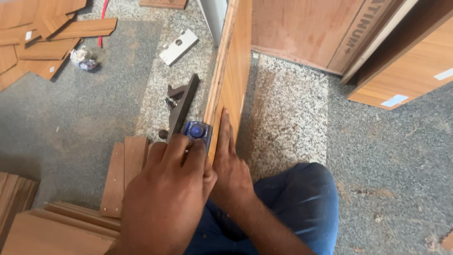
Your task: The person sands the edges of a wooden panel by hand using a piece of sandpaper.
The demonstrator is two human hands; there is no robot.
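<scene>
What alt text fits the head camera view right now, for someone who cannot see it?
A left hand presses a small blue tool against the edge of an upright wooden board, while the right hand lies flat on the board's face. A hand plane lies on the granite floor beside it.

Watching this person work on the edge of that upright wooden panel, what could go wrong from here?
The right hand lies flat on the panel right beside the blue-topped tool that the left hand presses to the edge; a slip might catch those fingers. The panel stands on its edge and could tip. The hand plane on the floor beside it might get knocked.
</scene>
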